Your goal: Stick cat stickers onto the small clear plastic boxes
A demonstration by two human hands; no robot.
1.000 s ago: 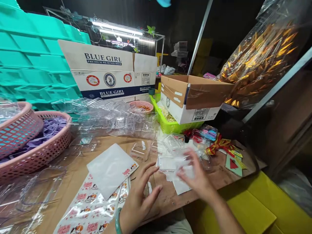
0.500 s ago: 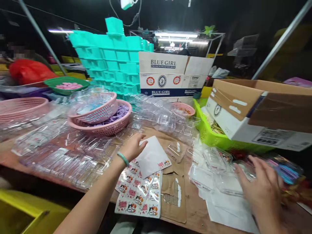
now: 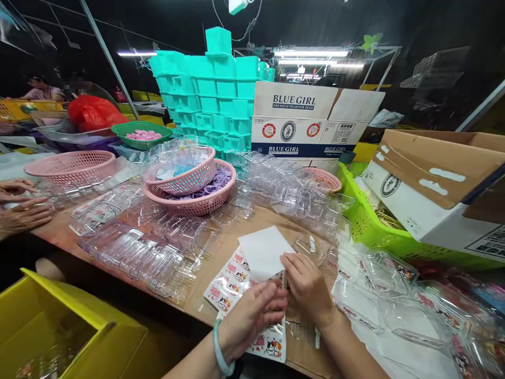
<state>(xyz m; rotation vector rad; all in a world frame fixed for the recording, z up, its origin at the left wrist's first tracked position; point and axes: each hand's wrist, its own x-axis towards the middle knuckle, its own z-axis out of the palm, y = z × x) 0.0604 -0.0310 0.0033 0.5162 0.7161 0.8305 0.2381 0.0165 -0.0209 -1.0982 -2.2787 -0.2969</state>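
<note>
Through the head camera, the nearest thing I have is my left hand (image 3: 256,316), with a pale green bangle (image 3: 221,347) at its wrist; it is half open, fingers loosely bent, above the glossy sticker sheets (image 3: 229,281) printed with cats and pink lettering. At my lower left, below the edge of the worktop (image 3: 65,218), stands a yellow box (image 3: 132,339) with shiny packets inside. Just beyond my left hand is my right hand (image 3: 310,287), its fingertips at the right-hand corner of the white sheet (image 3: 262,250); I cannot tell whether they pinch it or only touch it. The white sheet overlaps the upper part of the sticker sheets, and both rest on brown cardboard (image 3: 211,266). To my right, clear boxes with printed labels (image 3: 389,321) lie on white paper; to my left, a long row of clear boxes (image 3: 145,255) runs along the worktop. Further left are a co-worker's hands (image 3: 26,208). Past the row, one pink basket sits in another pink basket (image 3: 197,205) that holds purple pieces. On the right, a brown-and-white carton (image 3: 414,181) rests tilted on a lime green basket (image 3: 357,213). Farther back, I see a Blue Girl carton (image 3: 295,123) beside stacked teal tubs (image 3: 205,92).
</note>
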